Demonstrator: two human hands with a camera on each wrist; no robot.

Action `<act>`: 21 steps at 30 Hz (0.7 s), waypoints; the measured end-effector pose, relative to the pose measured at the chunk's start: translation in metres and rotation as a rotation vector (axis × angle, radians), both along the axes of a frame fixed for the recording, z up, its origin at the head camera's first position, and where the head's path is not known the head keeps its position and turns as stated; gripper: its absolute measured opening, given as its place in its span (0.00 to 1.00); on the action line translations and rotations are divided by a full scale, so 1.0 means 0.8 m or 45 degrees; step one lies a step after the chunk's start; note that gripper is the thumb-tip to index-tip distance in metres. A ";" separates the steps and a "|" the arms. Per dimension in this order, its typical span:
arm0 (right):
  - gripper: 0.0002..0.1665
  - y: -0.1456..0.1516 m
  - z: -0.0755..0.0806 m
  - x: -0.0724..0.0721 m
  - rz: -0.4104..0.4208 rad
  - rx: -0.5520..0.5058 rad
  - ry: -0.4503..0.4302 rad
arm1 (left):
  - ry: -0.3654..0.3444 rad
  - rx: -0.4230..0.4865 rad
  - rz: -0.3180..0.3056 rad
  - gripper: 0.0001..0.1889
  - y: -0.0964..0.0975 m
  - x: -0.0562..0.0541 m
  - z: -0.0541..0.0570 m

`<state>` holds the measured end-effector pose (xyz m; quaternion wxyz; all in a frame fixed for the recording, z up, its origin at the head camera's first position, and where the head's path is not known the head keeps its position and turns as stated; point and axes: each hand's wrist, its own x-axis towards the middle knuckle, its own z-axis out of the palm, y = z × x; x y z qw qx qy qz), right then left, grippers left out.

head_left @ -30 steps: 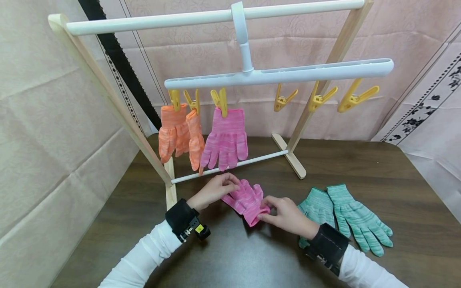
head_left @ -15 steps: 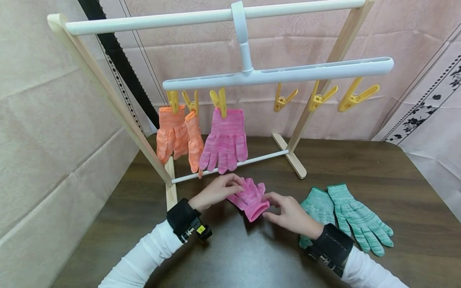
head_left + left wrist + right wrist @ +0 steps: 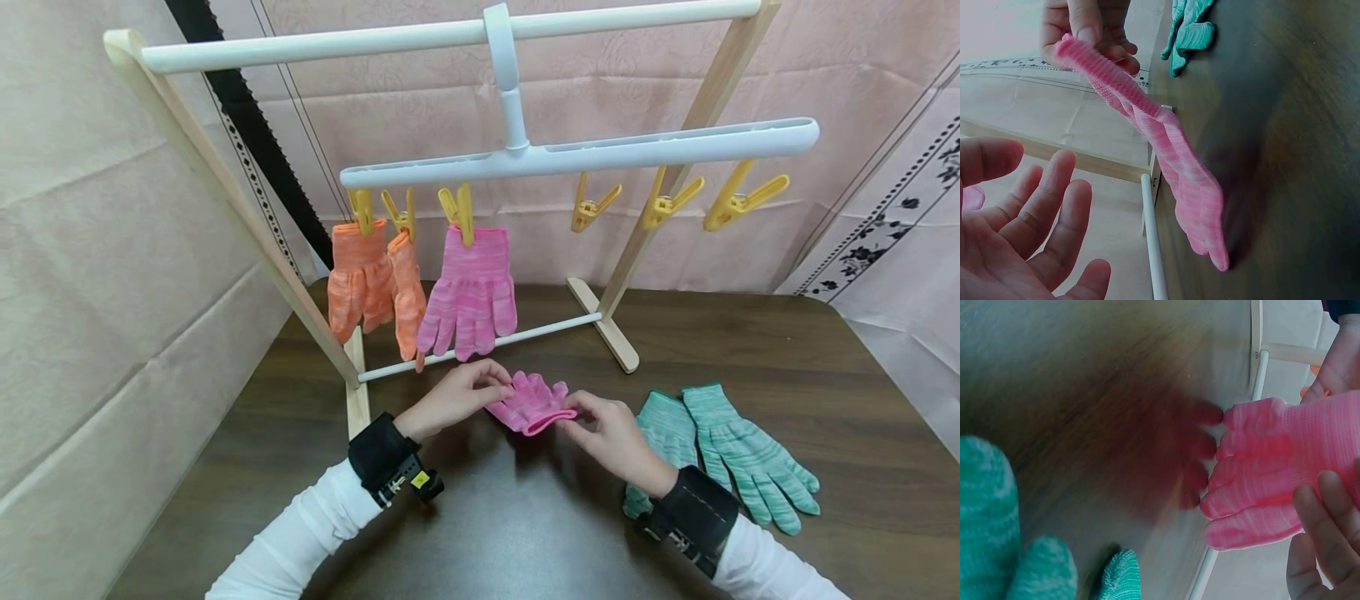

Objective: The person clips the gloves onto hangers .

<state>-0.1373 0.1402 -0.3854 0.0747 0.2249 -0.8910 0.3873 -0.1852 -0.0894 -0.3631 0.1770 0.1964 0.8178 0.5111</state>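
Observation:
A pink knitted glove (image 3: 531, 402) is held just above the table, its cuff toward the near right. My right hand (image 3: 617, 440) pinches the cuff between thumb and fingers; in the left wrist view the glove (image 3: 1175, 159) slopes down from that grip. My left hand (image 3: 459, 398) is at the glove's left side. In the left wrist view the left hand (image 3: 1035, 231) has its fingers loosely spread, apart from the glove. Behind, another pink glove (image 3: 474, 287) hangs fingers-down from a yellow clothespin (image 3: 464, 215) on a light blue hanger (image 3: 660, 152).
Two orange gloves, one wider (image 3: 358, 275) and one narrow (image 3: 407, 292), hang left of the pink one. Several clothespins dangle on the right, one of them a yellow clip (image 3: 592, 207). Green gloves (image 3: 757, 454) lie on the table at right. A wooden rack (image 3: 262, 242) stands behind.
The pink glove has moved slightly right and its cuff has lifted and turned toward me. My right hand, loose near the cuff half a second ago, now pinches it. The left hand barely moved.

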 end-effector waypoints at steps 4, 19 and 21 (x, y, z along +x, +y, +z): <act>0.05 0.002 0.003 0.000 -0.022 -0.016 0.019 | -0.009 0.031 -0.011 0.12 0.001 0.003 0.006; 0.04 0.006 0.009 -0.001 -0.093 -0.072 0.077 | 0.039 0.106 -0.054 0.10 0.015 0.014 0.038; 0.04 0.007 0.010 -0.001 -0.095 -0.085 0.066 | 0.051 0.108 -0.049 0.10 0.016 0.010 0.032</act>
